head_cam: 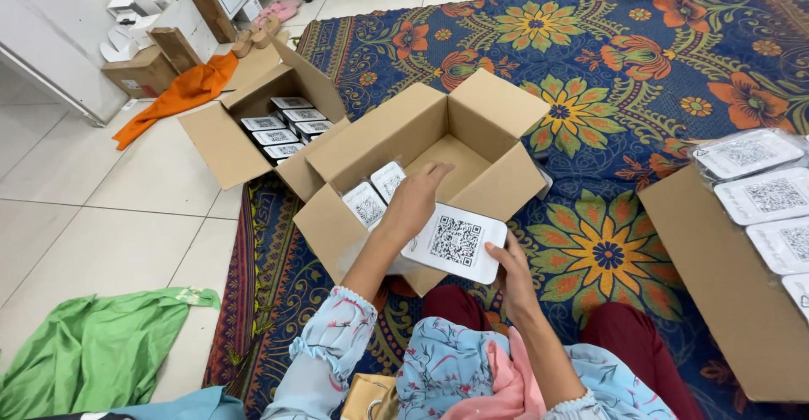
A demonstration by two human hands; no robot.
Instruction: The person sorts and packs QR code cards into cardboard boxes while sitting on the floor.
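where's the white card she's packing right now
The white card is in the middle of the head view, held by the right hand at the near edge of the open cardboard box, just right of the left hand.

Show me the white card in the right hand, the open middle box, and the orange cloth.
white card (456, 241), head view, on its printed square.
middle box (497, 104), head view, on its far right flap.
orange cloth (181, 93), head view, mid-fold.
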